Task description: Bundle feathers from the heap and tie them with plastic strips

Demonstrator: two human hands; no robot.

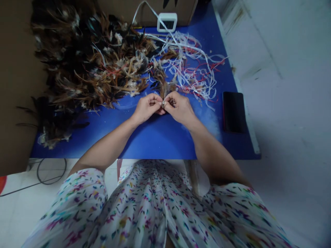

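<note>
Where our fingertips meet near the centre of the frame, our left hand [147,108] and right hand [181,106] both pinch the near end of a small feather bundle [161,82], neither clearly nearer. Its long axis runs away from us, up the frame, plumes resting over the blue desk [162,137]. The large feather pile [88,72] lies upper left, tangled ribbons [208,81] upper right; the pinched tip is mostly hidden.
</note>
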